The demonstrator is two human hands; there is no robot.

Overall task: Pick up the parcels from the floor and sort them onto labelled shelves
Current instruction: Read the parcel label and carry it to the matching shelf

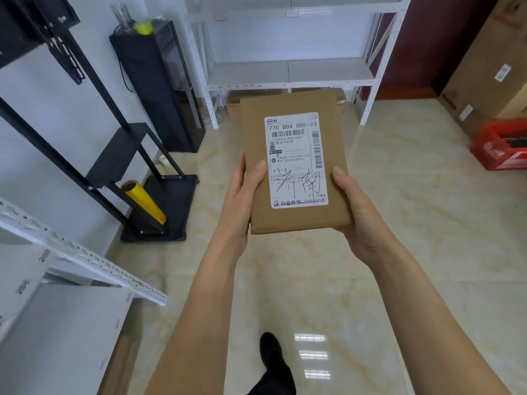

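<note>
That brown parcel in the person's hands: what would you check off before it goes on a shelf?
1. Parcel held on both sides by left hand and right hand: ok.
2. Shipping label faces up, readable: ok.
3. White shelf ahead has bare space: ok.
4. Shelf tags match the label: cannot tell, too small.
5. Floor clear to the shelf: ok.

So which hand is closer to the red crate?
Right. The right hand holds the parcel's edge on the red crate's side; the left hand holds the far edge.
</note>
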